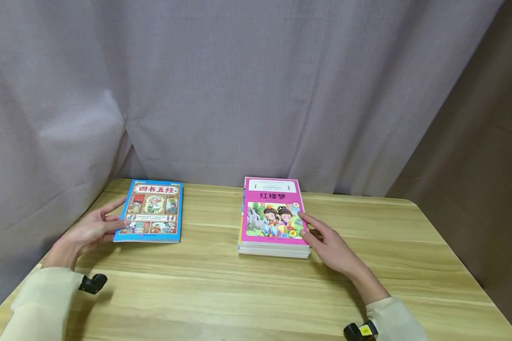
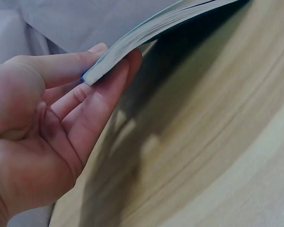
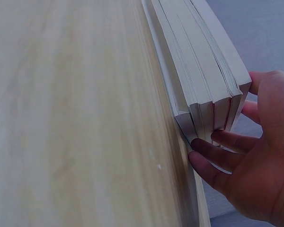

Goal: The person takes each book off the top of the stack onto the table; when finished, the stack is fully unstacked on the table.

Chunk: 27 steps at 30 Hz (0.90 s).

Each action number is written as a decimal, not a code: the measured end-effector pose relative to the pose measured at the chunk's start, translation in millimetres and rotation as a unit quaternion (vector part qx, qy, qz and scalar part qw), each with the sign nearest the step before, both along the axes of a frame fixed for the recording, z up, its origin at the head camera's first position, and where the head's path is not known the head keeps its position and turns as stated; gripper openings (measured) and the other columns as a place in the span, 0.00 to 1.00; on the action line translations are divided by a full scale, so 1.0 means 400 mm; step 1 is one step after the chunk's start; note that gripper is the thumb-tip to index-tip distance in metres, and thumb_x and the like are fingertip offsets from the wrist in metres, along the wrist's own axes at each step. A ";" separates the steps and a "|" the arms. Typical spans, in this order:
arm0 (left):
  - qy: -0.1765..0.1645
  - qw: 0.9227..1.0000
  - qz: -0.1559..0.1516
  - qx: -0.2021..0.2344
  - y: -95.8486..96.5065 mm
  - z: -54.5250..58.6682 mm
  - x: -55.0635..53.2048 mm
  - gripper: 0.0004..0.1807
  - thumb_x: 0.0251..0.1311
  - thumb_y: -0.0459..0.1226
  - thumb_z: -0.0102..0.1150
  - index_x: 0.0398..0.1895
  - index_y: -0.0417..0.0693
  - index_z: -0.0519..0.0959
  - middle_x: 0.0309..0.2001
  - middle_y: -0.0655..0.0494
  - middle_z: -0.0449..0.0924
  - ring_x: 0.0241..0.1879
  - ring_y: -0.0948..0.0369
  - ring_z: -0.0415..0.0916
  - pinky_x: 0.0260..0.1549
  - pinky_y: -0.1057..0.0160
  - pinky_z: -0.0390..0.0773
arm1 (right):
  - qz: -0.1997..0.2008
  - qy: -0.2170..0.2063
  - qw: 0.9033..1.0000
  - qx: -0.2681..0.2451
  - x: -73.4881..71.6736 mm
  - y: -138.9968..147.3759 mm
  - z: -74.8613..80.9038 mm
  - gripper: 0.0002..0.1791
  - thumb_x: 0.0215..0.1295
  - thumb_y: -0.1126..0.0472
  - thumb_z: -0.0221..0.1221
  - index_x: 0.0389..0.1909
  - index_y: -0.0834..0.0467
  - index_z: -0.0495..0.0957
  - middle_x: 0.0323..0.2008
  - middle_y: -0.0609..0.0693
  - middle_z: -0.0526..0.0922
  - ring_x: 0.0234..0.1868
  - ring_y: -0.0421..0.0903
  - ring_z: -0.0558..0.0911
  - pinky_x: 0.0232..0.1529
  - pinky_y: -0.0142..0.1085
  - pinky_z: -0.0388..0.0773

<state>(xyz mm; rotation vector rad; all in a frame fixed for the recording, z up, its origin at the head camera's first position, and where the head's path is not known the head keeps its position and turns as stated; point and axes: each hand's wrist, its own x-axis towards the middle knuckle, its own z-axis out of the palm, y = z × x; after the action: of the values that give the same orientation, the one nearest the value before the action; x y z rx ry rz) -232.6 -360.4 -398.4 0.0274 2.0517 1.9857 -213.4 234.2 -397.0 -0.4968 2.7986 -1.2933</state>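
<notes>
On the left, a blue-covered book with red title characters is in my left hand. The thumb lies on its cover and the fingers are underneath, pinching the edge; the left wrist view shows the book tilted, with a dark gap between it and the table. Right of the middle stands a stack of several books, topped by a pink picture-covered book. My right hand touches the right side of this stack. In the right wrist view, its fingertips rest loosely along the book edges, the thumb near the top cover.
The books are near the back of a wooden table with rounded far corners. A grey curtain hangs right behind it and along the left. Each wrist carries a small black camera.
</notes>
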 end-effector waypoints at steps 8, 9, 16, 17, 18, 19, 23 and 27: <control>-0.031 0.998 0.045 -0.025 -0.010 -0.026 -0.004 0.50 0.75 0.31 0.60 0.86 0.43 0.35 0.37 0.68 0.89 0.36 0.65 0.89 0.37 0.65 0.90 | -0.006 -0.004 1.000 0.003 -0.001 0.000 -0.005 0.32 0.83 0.46 0.52 0.83 0.48 0.62 0.79 0.62 0.66 0.69 0.60 0.77 0.68 0.60 0.76; -0.032 0.998 0.049 -0.025 -0.011 -0.028 -0.003 0.50 0.75 0.31 0.60 0.86 0.43 0.36 0.37 0.68 0.89 0.36 0.65 0.89 0.37 0.65 0.90 | -0.007 -0.003 1.000 0.003 -0.002 0.000 -0.005 0.32 0.83 0.46 0.52 0.82 0.48 0.62 0.79 0.62 0.66 0.68 0.60 0.78 0.68 0.60 0.76; -0.029 0.994 0.074 -0.074 -0.016 -0.031 -0.007 0.45 0.76 0.33 0.59 0.85 0.42 0.41 0.34 0.70 0.89 0.32 0.69 0.87 0.31 0.69 0.87 | -0.008 -0.001 1.000 0.006 -0.003 0.002 -0.006 0.32 0.83 0.46 0.53 0.83 0.48 0.62 0.80 0.63 0.64 0.71 0.64 0.75 0.71 0.63 0.73; -0.027 0.993 0.078 -0.085 -0.018 -0.031 -0.009 0.45 0.77 0.34 0.58 0.85 0.41 0.41 0.33 0.70 0.89 0.32 0.69 0.87 0.30 0.70 0.86 | -0.008 -0.003 1.000 0.006 -0.003 0.002 -0.006 0.32 0.83 0.46 0.52 0.83 0.48 0.62 0.80 0.63 0.63 0.71 0.64 0.75 0.71 0.63 0.73; -0.027 0.992 0.081 -0.093 -0.019 -0.031 -0.010 0.44 0.77 0.34 0.58 0.85 0.41 0.42 0.32 0.70 0.89 0.31 0.69 0.87 0.30 0.70 0.86 | -0.009 -0.004 1.000 0.006 -0.003 0.002 -0.005 0.32 0.83 0.46 0.52 0.83 0.48 0.62 0.80 0.63 0.63 0.72 0.65 0.74 0.71 0.64 0.73; -0.026 0.991 0.085 -0.102 -0.021 -0.031 -0.012 0.44 0.77 0.34 0.59 0.85 0.41 0.43 0.32 0.70 0.89 0.31 0.70 0.86 0.29 0.70 0.86 | -0.009 -0.005 1.000 0.007 -0.003 0.002 -0.005 0.32 0.83 0.45 0.52 0.83 0.48 0.62 0.80 0.63 0.62 0.73 0.65 0.73 0.72 0.64 0.72; -0.023 0.987 0.098 -0.122 -0.031 -0.029 -0.018 0.44 0.76 0.35 0.60 0.84 0.38 0.45 0.31 0.71 0.88 0.30 0.70 0.86 0.30 0.69 0.86 | -0.009 -0.006 1.000 0.006 -0.003 0.001 -0.006 0.32 0.83 0.45 0.52 0.83 0.48 0.62 0.80 0.63 0.63 0.72 0.65 0.74 0.72 0.64 0.72; -0.024 0.985 0.105 -0.133 -0.043 -0.025 -0.023 0.45 0.76 0.36 0.61 0.84 0.39 0.45 0.30 0.72 0.87 0.30 0.70 0.85 0.29 0.69 0.86 | -0.008 -0.003 1.000 0.007 -0.003 0.002 -0.005 0.32 0.83 0.45 0.53 0.83 0.48 0.62 0.80 0.62 0.63 0.72 0.64 0.74 0.72 0.64 0.73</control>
<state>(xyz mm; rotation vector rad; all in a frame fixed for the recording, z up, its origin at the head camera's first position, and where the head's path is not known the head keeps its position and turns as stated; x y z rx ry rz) -241.9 -377.6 -408.4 -0.2987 2.3526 1.7845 -214.5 234.8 -398.9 -0.4700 2.8101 -1.2756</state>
